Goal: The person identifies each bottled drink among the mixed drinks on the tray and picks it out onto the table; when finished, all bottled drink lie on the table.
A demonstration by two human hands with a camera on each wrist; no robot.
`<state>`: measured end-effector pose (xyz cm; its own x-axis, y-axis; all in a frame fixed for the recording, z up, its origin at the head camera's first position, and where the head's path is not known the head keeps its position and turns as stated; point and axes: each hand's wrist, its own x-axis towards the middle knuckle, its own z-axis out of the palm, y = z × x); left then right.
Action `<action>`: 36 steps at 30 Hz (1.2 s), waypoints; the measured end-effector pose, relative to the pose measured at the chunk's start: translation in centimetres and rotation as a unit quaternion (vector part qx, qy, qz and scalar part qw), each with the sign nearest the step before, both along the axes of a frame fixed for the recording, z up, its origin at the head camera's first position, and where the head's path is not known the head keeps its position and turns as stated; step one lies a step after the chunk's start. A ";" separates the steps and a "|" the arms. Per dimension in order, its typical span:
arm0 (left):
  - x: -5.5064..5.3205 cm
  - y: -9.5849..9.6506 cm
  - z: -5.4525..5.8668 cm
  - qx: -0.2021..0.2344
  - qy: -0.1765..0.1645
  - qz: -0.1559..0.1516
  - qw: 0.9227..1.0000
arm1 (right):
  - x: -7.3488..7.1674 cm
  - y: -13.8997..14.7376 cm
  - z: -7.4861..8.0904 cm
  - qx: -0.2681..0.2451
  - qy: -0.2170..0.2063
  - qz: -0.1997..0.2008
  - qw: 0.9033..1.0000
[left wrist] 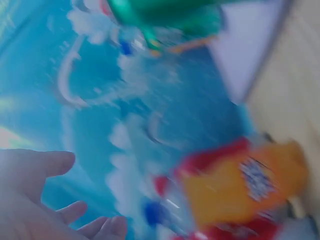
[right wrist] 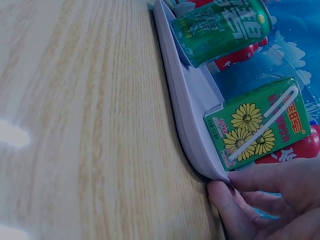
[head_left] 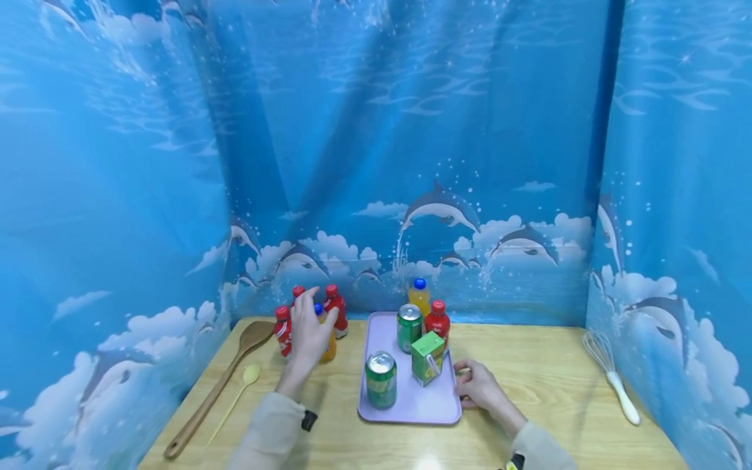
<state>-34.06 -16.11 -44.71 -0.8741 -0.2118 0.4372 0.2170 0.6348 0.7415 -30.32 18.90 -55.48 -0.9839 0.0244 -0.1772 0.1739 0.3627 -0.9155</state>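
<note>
My left hand (head_left: 309, 329) is raised over the bottles at the back left, its thumb and fingers spread around nothing. In the left wrist view an orange drink bottle (left wrist: 215, 197) with a blue cap stands beside it, apart from the fingertips. Red bottles (head_left: 336, 312) surround that orange one. At the lilac tray's (head_left: 420, 410) right edge, my right hand (head_left: 478, 386) pinches the rim between thumb and fingers. Two green soda cans (head_left: 382, 382), a green drink carton (right wrist: 257, 125) with a straw, a red bottle (head_left: 437, 321) and a yellow bottle (head_left: 419, 297) are on the tray.
A wooden spatula (head_left: 226, 375) and a small pale yellow spoon (head_left: 250, 374) lie at the table's left. On the right side rests a whisk (head_left: 613, 378) with a white handle. Blue dolphin-print curtains (head_left: 411, 130) hang behind the table and on both sides.
</note>
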 end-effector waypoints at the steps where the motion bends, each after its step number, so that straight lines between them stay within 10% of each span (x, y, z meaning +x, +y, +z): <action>1: 0.1 0.9 0.5 -0.001 0.010 -0.011 1.000 | 0.0 0.0 0.0 0.001 0.000 -0.001 1.000; 14: 1.5 11.6 2.4 0.028 -0.050 -0.131 0.990 | 0.2 0.3 0.0 -0.004 0.000 0.000 1.000; 24: 0.4 16.6 0.1 0.023 -0.098 -0.149 0.984 | 0.1 0.6 -0.2 -0.015 0.005 0.026 1.000; 36: -1.8 19.8 -1.5 -0.085 -0.152 -0.099 0.980 | 0.3 0.4 -0.3 -0.022 0.022 0.022 0.999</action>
